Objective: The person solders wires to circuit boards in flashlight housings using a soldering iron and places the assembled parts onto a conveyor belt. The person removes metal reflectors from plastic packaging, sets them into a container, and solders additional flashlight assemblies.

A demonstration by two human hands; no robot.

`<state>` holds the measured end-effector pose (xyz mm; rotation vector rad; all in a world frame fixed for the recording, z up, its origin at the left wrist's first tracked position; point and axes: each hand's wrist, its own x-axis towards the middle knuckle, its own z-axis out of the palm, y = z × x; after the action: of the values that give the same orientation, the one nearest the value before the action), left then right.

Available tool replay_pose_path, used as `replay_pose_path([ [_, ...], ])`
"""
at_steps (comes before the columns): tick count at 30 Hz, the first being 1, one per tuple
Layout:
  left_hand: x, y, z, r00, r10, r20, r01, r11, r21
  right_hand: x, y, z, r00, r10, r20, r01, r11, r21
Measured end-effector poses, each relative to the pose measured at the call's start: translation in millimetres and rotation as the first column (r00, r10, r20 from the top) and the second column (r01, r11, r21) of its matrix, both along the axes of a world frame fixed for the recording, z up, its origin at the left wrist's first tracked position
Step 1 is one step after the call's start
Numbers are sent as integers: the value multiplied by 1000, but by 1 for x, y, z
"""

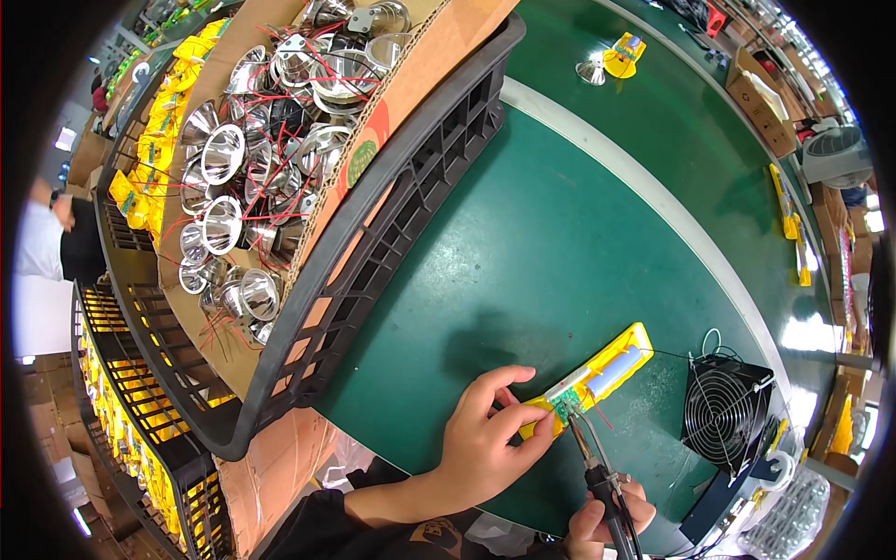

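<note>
A yellow plastic housing [638,338] lies slantwise on the green bench, holding a blue cylindrical battery [614,370] and a small green circuit board [564,403]. My left hand [487,439] is closed at the housing's near end, thumb and forefinger gripping its edge beside the board. In my right hand [611,518] is a soldering iron [597,474], its tip touching or almost touching the board. A thin metal tube runs alongside the iron. A short red wire [605,416] sticks out from the housing, and a dark wire leaves its far end.
A black crate [411,219] at left bears a cardboard box of reflector cups [280,140] with red wires. More crates [140,411] hold yellow housings. A black fan [728,411] stands right. Beyond the pale rail [644,163], a housing [623,56] and reflector [590,72] lie on a green surface.
</note>
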<state>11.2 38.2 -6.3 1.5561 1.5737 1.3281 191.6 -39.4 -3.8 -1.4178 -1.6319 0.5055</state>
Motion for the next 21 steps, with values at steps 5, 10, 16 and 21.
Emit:
replay_pose_path([
  [5,1,0,0,1000,-2,3,2,1000,-3,-9,13,-6,993,-113,46,102,977,188],
  [10,0,0,-1,1000,5,-4,-5,1000,0,-1,0,-7,998,-57,-24,58,996,68],
  [16,1,1,-1,1000,5,5,-5,1000,7,2,-6,-4,991,-34,-132,31,999,-30],
  [21,1,1,-1,1000,2,2,-2,1000,17,1,-8,-1,992,-67,-108,61,996,-57],
])
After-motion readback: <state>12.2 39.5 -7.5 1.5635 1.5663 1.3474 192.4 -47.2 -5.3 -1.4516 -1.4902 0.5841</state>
